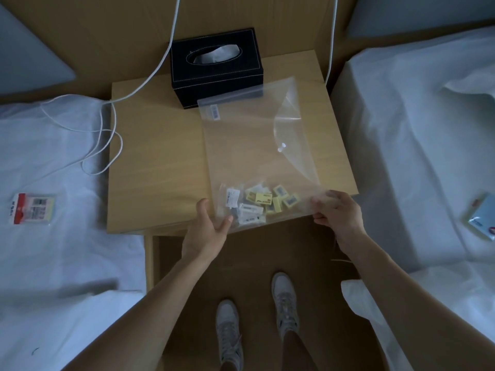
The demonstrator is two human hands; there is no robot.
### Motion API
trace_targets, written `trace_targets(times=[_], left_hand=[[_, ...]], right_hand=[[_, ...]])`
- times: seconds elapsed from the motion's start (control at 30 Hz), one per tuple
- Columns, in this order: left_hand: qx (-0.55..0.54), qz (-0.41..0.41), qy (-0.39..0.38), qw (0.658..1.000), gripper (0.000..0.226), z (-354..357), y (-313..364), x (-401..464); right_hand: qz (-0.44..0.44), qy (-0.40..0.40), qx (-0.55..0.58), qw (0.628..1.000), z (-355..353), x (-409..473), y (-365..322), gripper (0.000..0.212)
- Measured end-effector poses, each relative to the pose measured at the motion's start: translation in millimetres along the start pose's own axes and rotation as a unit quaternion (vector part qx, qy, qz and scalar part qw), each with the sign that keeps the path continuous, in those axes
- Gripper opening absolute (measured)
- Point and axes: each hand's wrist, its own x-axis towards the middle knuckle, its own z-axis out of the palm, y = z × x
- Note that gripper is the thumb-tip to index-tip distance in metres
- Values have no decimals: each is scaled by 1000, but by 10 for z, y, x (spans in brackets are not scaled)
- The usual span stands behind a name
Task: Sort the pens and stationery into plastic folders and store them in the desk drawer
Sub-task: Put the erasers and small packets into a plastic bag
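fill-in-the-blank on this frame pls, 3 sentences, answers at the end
1. Both hands hold the near edge of the clear plastic ____.
2. The black tissue box stands at the ____ edge of the nightstand.
3. The small packets lie ____ the folder, between the left hand and right hand.

Answers: folder; far; inside

dim room: wooden nightstand (160, 162) between two white beds (53, 236).
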Motion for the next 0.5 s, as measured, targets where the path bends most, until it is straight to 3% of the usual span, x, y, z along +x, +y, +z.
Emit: trace_targets(times=[0.1, 0.2, 0.33, 0.5], left_hand=[[127, 69, 68, 987, 60, -16, 95, -7], [163, 184, 96, 965, 52, 6, 269, 76], [176, 275, 24, 945, 51, 97, 599, 294], [262, 239, -93, 930, 57, 220, 915, 585]], right_hand=[[-2, 2, -68, 998, 12, 51, -23, 48], [-59, 14, -185, 981, 18, 88, -100, 58], [-194, 11, -315, 929, 77, 110, -328, 62], [-301, -23, -400, 865, 350, 321, -584, 60]])
